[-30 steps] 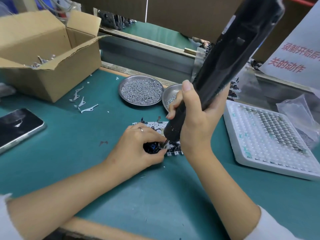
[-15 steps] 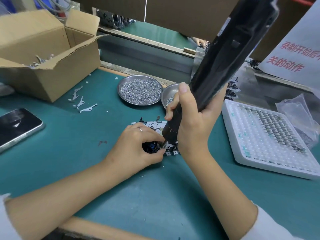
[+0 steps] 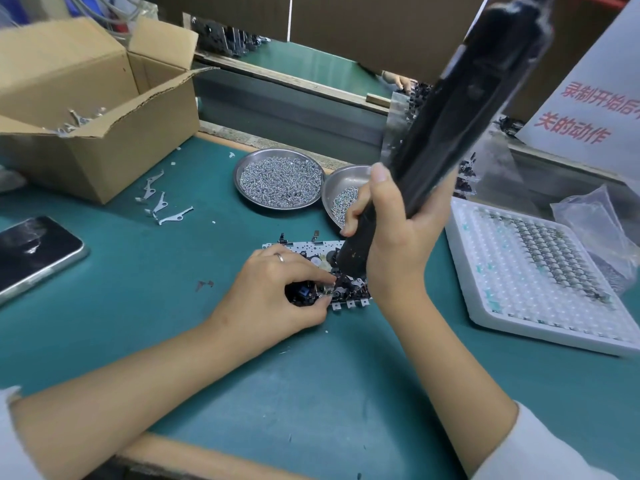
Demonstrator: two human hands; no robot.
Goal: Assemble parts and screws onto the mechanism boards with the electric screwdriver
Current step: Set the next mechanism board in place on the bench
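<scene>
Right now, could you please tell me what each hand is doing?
Left hand: pinching a part on the mechanism board.
Right hand: gripping the electric screwdriver.

The electric screwdriver (image 3: pixel 450 126) tip is hidden, seemingly behind the right hand (image 3: pixel 391 244).

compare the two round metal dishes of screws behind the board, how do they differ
The left round metal dish lies flat and in full view, heaped with silver screws. The right round metal dish sits tilted, holds only a small cluster, and is partly hidden by the black electric screwdriver. Both are shallow steel.
</scene>
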